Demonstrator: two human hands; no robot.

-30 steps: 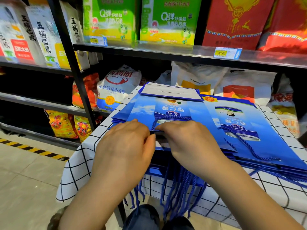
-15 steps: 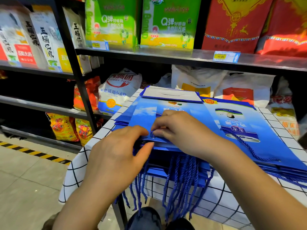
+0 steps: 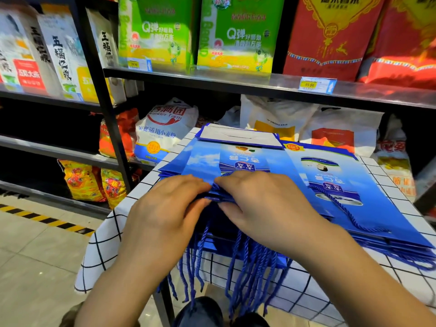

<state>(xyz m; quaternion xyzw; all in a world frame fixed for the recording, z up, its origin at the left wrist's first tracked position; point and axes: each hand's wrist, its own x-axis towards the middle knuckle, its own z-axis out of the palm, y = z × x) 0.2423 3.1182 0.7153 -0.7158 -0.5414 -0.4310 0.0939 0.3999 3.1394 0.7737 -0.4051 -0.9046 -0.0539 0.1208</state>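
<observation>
A stack of flat blue paper gift bags (image 3: 238, 159) lies on a small table with a white, black-gridded cloth (image 3: 106, 234). My left hand (image 3: 162, 213) and my right hand (image 3: 262, 208) meet at the near edge of the top bag and pinch its opening between thumbs and fingers. Blue rope handles (image 3: 250, 267) from several bags hang over the table's front edge below my hands. A second pile of the same bags (image 3: 349, 192) lies to the right, with a rope handle across its top.
Black metal shelving (image 3: 212, 79) stands behind the table, with green rice boxes (image 3: 160, 34) and red sacks (image 3: 330, 36) above and a flour bag (image 3: 162, 133) below. A yellow-black floor stripe (image 3: 47, 220) runs at left on the tiled floor.
Both hands have shifted along the top bag's near edge; the right hand drew back from on top of the bag to meet the left at the opening. The view moved slightly.
</observation>
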